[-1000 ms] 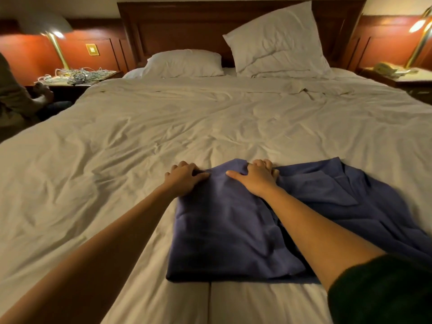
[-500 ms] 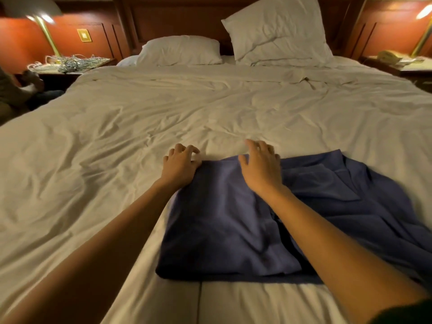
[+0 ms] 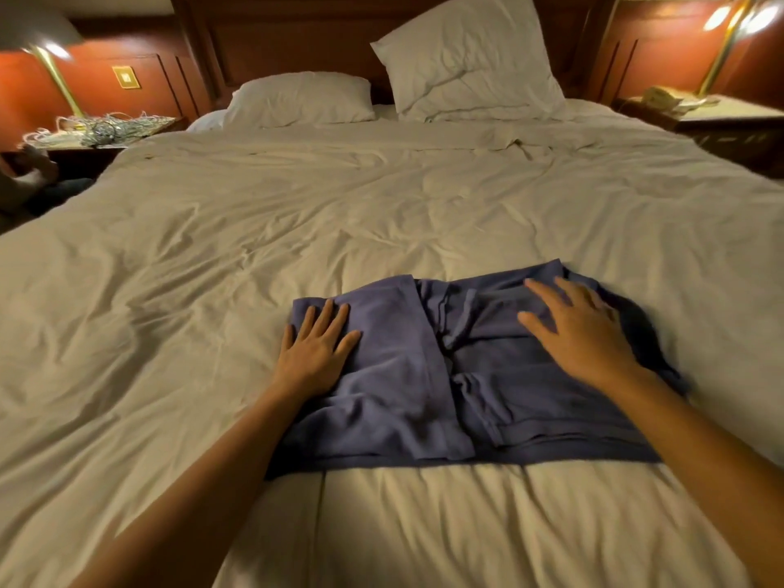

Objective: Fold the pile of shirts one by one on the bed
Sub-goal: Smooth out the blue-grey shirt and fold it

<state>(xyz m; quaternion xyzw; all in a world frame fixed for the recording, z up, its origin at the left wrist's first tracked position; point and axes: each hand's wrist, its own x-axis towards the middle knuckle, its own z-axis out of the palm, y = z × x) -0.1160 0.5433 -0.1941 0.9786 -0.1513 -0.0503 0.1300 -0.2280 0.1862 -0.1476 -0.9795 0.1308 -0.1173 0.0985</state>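
A blue shirt [image 3: 428, 375] lies folded into a rough rectangle on the white bed [image 3: 254, 256], near its front edge. Both sides are folded in and meet at a seam down the middle. My left hand [image 3: 316, 354] lies flat with straight fingers on the shirt's left part. My right hand [image 3: 577, 328] presses flat, fingers spread, on the shirt's right part. No other shirts are in view.
Two white pillows [image 3: 466, 57] lean at the wooden headboard. A left nightstand [image 3: 97, 131] holds a tangle of cables under a lamp. A right nightstand [image 3: 721, 116] carries a phone and lamp. Another person's hand [image 3: 29, 171] shows at the far left edge.
Both hands let go of the shirt's far edge and opened. The shirt's right side now lies folded in over the middle, with my right hand moved right onto it.
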